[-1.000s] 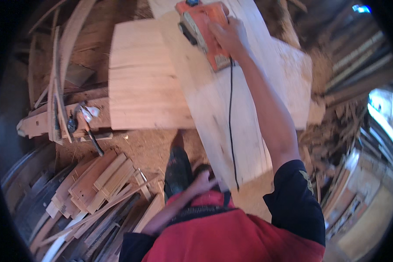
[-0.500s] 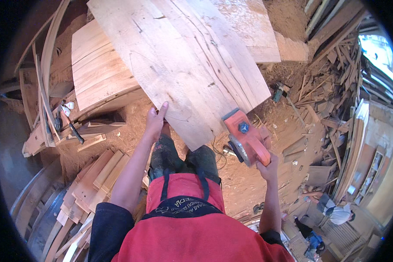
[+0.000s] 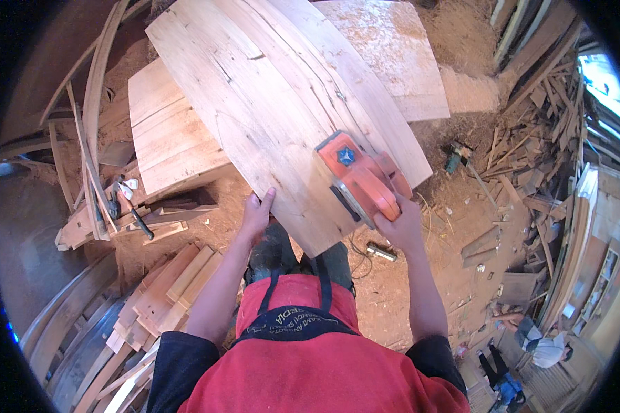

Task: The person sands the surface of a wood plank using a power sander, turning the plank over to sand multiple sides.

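A wide pale wooden panel [image 3: 275,124] of joined boards slants across the upper middle, with dark cracks along its grain. At its near left edge, my left hand [image 3: 257,212] grips it, thumb on top and fingers hidden underneath. My right hand [image 3: 401,226] is closed round the rear handle of an orange electric planer [image 3: 365,175]. The planer lies over the panel's near right part, its front pointing up and left; whether its sole touches all along, I cannot tell.
More panels lie under and behind, one at left [image 3: 172,124] and one dusted with shavings [image 3: 393,62]. A hammer [image 3: 134,212] rests at left. Stacked boards [image 3: 172,282] stand lower left. Scrap wood [image 3: 523,165] fills the right. Two people are at lower right. Sawdust covers the ground.
The planer has moved up and left, from beside the panel's near end onto its surface. My left hand keeps its grip on the edge. The whole view has shifted slightly.
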Tool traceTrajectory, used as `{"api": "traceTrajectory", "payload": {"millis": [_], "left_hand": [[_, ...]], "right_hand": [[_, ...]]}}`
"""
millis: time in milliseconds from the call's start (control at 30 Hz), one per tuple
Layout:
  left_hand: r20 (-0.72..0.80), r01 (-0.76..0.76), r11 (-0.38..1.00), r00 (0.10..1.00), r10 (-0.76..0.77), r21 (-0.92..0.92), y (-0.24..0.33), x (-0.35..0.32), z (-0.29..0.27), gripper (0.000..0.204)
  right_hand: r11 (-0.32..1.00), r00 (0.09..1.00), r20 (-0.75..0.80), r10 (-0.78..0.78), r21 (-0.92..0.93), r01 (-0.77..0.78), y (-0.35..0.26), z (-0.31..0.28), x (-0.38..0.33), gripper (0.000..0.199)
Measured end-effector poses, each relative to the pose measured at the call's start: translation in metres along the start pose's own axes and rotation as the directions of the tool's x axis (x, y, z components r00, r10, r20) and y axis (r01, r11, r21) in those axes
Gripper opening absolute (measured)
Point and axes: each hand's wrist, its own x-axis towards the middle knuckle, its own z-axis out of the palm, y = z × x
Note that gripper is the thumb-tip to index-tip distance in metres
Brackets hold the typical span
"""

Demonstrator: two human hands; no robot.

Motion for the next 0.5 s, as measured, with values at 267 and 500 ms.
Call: {"api": "traceTrajectory", "payload": {"millis": [267,500], "left_hand": [[0.041,-0.082,0.996,0.996,0.082,0.017,-0.023,0.018,-0.015,0.047],[0.125,-0.204,0.976,0.973,0.193,0.078,-0.010,0.017,-0.021,0.041]], "right_hand": [[0.998,0.998,0.020,-0.053,-0.021,0.053,-0.071,0.075,0.144,0.030],[0.997,0.998,0.003,-0.061,-0.041,0.061,-0.145,0.127,0.254,0.031]]}}
